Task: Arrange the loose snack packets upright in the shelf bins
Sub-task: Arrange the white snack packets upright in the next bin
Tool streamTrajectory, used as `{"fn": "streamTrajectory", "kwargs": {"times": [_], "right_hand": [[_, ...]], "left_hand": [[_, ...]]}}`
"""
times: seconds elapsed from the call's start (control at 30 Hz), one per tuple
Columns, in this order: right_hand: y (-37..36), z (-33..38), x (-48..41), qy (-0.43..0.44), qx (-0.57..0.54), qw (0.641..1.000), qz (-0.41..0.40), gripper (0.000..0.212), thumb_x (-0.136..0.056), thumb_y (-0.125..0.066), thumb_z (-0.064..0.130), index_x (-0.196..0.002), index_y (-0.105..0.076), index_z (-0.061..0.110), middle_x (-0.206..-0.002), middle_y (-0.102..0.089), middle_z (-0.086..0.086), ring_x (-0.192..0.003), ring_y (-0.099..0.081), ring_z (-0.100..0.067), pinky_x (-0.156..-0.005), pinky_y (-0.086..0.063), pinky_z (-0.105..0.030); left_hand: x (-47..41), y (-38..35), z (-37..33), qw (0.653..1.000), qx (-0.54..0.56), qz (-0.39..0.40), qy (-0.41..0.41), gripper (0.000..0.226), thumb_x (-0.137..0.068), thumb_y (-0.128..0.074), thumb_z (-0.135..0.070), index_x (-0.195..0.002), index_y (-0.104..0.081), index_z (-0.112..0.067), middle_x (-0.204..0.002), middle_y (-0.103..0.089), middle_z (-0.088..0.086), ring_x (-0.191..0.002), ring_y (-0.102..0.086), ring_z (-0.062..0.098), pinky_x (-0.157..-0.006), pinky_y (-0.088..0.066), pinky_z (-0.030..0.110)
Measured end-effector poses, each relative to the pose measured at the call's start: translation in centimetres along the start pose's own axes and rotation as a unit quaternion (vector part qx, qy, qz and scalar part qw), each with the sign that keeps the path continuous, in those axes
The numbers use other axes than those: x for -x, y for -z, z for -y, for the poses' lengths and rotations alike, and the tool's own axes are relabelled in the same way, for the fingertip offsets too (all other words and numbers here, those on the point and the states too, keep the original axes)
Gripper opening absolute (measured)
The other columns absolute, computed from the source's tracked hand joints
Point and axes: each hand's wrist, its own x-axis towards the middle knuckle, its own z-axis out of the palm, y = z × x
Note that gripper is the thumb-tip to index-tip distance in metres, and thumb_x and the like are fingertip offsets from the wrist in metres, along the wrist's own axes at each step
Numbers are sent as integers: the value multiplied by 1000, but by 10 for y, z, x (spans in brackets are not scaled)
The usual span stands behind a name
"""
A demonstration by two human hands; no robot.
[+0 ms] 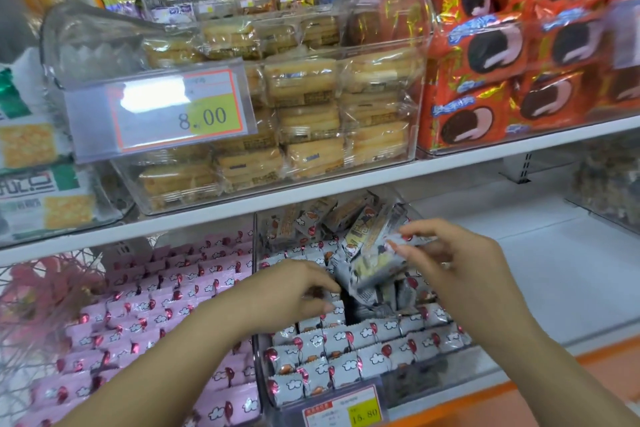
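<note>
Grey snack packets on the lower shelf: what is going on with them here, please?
A person is tidying the clear bin on the lower shelf. The right hand pinches a few loose grey packets above it. The left hand rests its curled fingers on the upright rows beside a dark gap; whether it grips one is unclear. The front rows stand neatly, while several packets at the back lie jumbled.

Bright light is glaring white off the price tag [152, 99]; edges are bowing, and everything is blurring slightly.
</note>
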Motion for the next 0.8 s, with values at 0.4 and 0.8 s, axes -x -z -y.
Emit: {"fn": "streamTrajectory", "kwargs": {"times": [0.4,0.8], "right_hand": [[13,-17,1,-29,-40,997,-52,29,-81,-70,18,-84,-59,44,-86,-63,19,-76,-62,-1,-66,-50,-13],[16,-23,3,-34,-50,998,-29,26,-81,-71,19,-86,-61,42,-85,-63,21,-77,-63,-1,-68,-50,-12]], "left_hand": [[-27,11,-35,985,73,157,-4,60,-80,-58,-65,-121,-62,-22,-111,-64,-12,-98,-60,6,-91,-48,25],[-69,-1,-57,913,-107,390,56,87,-90,-31,-68,-137,-40,6,-143,-44,17,-129,-43,30,-96,-35,31]]}}
